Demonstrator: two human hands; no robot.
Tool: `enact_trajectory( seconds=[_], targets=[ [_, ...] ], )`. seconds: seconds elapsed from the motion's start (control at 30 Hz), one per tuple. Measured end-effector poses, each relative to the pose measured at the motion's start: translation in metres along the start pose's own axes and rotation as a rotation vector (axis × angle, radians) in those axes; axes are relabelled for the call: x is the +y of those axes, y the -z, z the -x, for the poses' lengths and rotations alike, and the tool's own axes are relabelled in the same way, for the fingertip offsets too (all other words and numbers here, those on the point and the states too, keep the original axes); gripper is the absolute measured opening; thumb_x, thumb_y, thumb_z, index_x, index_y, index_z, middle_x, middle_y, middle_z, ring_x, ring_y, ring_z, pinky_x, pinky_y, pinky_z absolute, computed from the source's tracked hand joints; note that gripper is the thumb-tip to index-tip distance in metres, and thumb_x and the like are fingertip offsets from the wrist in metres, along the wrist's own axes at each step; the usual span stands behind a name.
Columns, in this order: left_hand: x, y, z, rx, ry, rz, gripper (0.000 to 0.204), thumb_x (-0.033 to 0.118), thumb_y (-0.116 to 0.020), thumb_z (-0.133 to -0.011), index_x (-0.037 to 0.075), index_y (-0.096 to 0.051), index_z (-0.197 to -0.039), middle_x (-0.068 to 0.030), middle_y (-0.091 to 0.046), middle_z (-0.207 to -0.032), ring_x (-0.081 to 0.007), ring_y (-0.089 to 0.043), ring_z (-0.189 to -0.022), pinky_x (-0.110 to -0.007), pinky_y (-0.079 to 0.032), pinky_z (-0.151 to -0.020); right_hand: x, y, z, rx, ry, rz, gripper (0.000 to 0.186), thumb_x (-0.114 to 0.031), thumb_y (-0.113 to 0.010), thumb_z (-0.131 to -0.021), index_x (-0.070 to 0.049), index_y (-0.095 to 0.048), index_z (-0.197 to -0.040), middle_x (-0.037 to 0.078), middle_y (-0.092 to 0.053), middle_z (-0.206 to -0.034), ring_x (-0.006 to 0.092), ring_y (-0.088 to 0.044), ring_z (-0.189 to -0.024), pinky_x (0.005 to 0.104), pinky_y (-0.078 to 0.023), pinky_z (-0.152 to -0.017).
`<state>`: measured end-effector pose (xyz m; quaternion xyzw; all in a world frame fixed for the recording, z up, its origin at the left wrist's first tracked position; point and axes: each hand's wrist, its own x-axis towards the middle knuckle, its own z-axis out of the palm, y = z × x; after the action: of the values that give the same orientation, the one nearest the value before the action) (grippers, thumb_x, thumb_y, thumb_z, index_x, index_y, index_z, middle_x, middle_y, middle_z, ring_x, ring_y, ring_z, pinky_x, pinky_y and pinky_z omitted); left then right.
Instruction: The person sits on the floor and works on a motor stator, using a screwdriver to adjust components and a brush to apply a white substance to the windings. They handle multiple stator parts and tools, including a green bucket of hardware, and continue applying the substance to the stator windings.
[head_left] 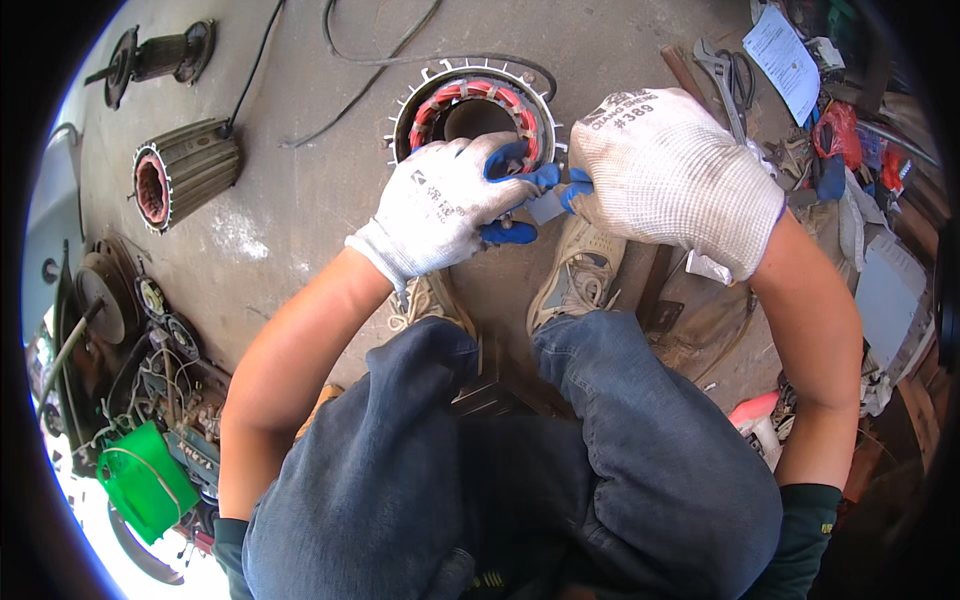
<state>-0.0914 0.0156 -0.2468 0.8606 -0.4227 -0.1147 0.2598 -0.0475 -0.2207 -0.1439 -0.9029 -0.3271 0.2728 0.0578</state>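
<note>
Both hands work together in the middle of the frame on a small pale translucent strip (546,208), held above the shoes and just below the near rim of an upright, round motor stator with a finned metal housing and a ring of red windings (478,90). The step in hand looks like fine handling of that strip. The right hand, in a white knitted glove with blue fingertips (675,165), has its fingertips narrowed and appears to pinch the strip's right end. The left hand, in a similar white glove (440,200), is partly curled, its blue tips spread around the strip's left end; whether they grip it, I cannot tell.

As a judgement, the next move calls for a steady pinch and small finger motions, with the gloves kept off the thin prongs standing out around the stator's rim.

Grey concrete floor (300,190) stretches toward the left, as far as a second finned cylinder lying on its side (190,170), so sideways room seems greatest there. A black cable (400,60) curves behind the stator at the top. At upper right, a metal adjustable wrench (722,85) and a white paper sheet (782,62) border a cluttered edge; the beige laced shoes (578,275) limit room below.
</note>
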Motion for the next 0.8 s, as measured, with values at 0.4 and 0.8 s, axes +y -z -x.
enact_trajectory(
  seconds=[0.4,0.8],
  targets=[
    [-0.003,-0.001,0.002,-0.079,0.026,-0.022,0.054,0.031,-0.085,-0.078,0.028,-0.072,-0.131,-0.0148,-0.062,-0.14,-0.0328,-0.069,-0.111,-0.044,-0.055,-0.093,-0.004,0.008,-0.006,-0.088,-0.001,-0.033,0.031,-0.028,-0.068,-0.086,-0.002,-0.076,-0.1,0.02,-0.078,-0.096,0.0318,-0.077,-0.097,0.0424,-0.06,-0.089],
    [-0.001,-0.002,0.004,0.036,0.034,0.045,0.068,0.04,-0.083,-0.082,0.02,-0.064,-0.144,-0.0122,-0.064,-0.139,-0.0311,-0.069,-0.11,-0.043,-0.055,-0.093,0.013,-0.002,0.009,-0.189,0.006,-0.028,0.024,-0.027,-0.07,-0.081,-0.004,-0.076,-0.087,0.018,-0.077,-0.091,0.0326,-0.076,-0.091,0.0439,-0.06,-0.082]
  ],
)
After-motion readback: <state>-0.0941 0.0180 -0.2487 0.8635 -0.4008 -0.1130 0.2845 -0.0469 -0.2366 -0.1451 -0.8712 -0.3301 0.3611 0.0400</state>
